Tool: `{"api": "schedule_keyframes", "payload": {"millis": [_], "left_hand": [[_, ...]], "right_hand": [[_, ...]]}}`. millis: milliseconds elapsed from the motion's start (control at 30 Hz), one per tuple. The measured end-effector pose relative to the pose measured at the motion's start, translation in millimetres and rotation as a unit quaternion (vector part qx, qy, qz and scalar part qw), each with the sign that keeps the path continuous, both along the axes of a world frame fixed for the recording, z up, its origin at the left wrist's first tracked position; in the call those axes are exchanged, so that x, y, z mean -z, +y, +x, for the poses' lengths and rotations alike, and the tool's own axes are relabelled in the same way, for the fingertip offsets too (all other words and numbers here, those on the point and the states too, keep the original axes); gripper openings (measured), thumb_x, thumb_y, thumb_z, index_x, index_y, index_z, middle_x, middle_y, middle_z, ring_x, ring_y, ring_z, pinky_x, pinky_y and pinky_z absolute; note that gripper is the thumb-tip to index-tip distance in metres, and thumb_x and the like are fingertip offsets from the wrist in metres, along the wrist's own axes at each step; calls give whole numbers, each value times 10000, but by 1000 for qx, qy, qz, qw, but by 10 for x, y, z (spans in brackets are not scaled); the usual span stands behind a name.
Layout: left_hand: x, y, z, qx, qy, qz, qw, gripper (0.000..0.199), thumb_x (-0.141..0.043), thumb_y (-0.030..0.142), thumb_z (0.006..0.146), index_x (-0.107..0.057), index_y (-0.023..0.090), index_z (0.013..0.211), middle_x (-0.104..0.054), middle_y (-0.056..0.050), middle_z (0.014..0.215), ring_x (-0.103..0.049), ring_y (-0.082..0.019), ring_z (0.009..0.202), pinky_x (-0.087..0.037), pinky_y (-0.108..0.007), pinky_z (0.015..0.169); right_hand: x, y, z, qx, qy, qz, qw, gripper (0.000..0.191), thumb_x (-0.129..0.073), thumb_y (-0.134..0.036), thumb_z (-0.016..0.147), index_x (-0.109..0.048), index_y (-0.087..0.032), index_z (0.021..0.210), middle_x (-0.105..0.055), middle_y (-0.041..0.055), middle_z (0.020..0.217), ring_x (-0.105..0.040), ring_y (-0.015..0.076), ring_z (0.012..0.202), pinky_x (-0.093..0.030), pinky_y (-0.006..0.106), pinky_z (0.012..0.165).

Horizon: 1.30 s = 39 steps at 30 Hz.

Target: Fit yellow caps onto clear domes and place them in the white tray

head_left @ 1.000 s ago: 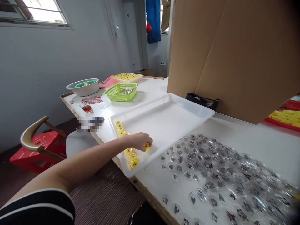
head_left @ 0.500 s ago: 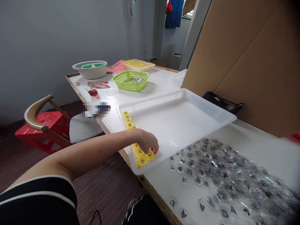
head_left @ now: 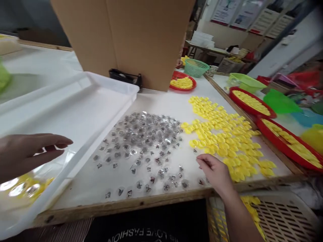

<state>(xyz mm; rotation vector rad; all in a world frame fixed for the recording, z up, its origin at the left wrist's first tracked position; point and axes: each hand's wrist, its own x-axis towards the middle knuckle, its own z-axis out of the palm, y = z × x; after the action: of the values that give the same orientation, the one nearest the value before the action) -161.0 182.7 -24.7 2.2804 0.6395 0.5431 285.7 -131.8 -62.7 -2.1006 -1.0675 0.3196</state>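
Note:
My left hand [head_left: 37, 151] hovers over the near left part of the white tray [head_left: 101, 148], with thumb and fingers apart and nothing between them. Below it, several yellow round cups [head_left: 27, 188] lie blurred in the tray. My right hand [head_left: 214, 169] is at the front of the table, fingertips pinched together; whatever they hold, if anything, is too small to make out. Left of that hand spread many clear round pieces with dark printed figures [head_left: 151, 131]. Beyond and to its right lies a wide scatter of yellow cups [head_left: 219, 131].
A tall cardboard sheet [head_left: 141, 43] stands behind the tray, with a black holder [head_left: 125, 78] at its foot. Red plates [head_left: 280, 143] of yellow pieces line the right side past a wooden edge strip. A pale slatted crate [head_left: 285, 215] sits below the table's front right.
My view has swung right, bringing the yellow scatter and my right hand into sight. My left hand has lifted off the yellow cups in the tray and its fingers have opened.

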Motion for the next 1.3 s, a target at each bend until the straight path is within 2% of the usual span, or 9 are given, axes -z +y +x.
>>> {"api": "schedule_keyframes", "payload": {"millis": [133, 267, 400, 533, 733, 900, 1000, 1100, 1300], "left_hand": [[-353, -497, 786, 0, 51, 106, 993, 267, -656, 317, 701, -687, 356, 963, -700, 56, 726, -560, -113, 523, -374, -164, 440], [-534, -1044, 1808, 73, 119, 89, 986, 210, -550, 324, 802, -691, 256, 941, -704, 14, 800, -609, -135, 628, -424, -190, 551], [-350, -1295, 2652, 116, 149, 49, 981, 209, -504, 230, 825, -677, 198, 937, -696, -19, 822, -623, -154, 702, -448, -226, 619], [-72, -1455, 3364, 122, 137, 74, 980, 300, -520, 200, 804, -624, 172, 1084, -673, -63, 979, -627, -190, 840, -482, -276, 745], [300, -1543, 4119, 136, 156, 129, 970, 466, -611, 223, 728, -569, 136, 1183, -583, -143, 1106, -589, -285, 990, -482, -363, 832], [364, -1523, 4194, 128, 152, 127, 972, 267, -594, 174, 733, -644, 163, 995, -615, -106, 1021, -597, -256, 946, -478, -337, 809], [196, -1508, 3948, 108, 135, 117, 978, 260, -589, 212, 757, -615, 178, 1013, -627, -75, 1024, -605, -209, 892, -470, -298, 787], [18, -1495, 3527, 80, 128, 64, 986, 223, -565, 234, 776, -590, 197, 995, -637, 1, 787, -578, -137, 653, -447, -242, 624], [95, -1562, 2748, 59, 81, -217, 971, 211, -628, 235, 724, -589, 195, 928, -537, 44, 663, -459, -93, 568, -349, -210, 516]], "right_hand": [[63, 65, -164, -109, -44, -35, 992, 73, -576, -274, 811, -628, -228, 833, -609, 18, 806, -605, 185, 715, -484, 314, 667], [65, 161, -342, -157, -45, -95, 982, 86, -618, -131, 774, -610, -211, 804, -541, 5, 842, -569, 145, 684, -451, 278, 653], [36, 161, -389, -146, -38, -83, 985, 160, -571, -55, 796, -560, -198, 724, -522, -5, 793, -544, 138, 689, -431, 261, 651], [36, 104, -395, -173, -13, -62, 983, 130, -667, -151, 789, -607, -205, 891, -552, 1, 889, -562, 139, 724, -447, 259, 685], [94, 59, -376, -220, -8, -51, 974, 218, -771, -184, 709, -637, -188, 882, -573, 18, 914, -570, 175, 818, -441, 261, 718], [134, 55, -365, -198, 7, -19, 980, 186, -727, -162, 728, -623, -171, 882, -588, 22, 869, -567, 177, 778, -433, 272, 691], [160, 55, -348, -174, 17, 20, 984, 91, -591, -82, 789, -619, -169, 788, -585, 20, 792, -565, 163, 732, -424, 273, 669], [174, 47, -303, -118, 110, 68, 985, 125, -516, -131, 848, -623, -179, 806, -604, 24, 765, -589, 162, 714, -445, 286, 666], [71, 78, -304, -39, 475, 174, 862, 187, -641, -347, 812, -602, -191, 907, -602, -16, 674, -593, 123, 556, -441, 213, 479]]}}
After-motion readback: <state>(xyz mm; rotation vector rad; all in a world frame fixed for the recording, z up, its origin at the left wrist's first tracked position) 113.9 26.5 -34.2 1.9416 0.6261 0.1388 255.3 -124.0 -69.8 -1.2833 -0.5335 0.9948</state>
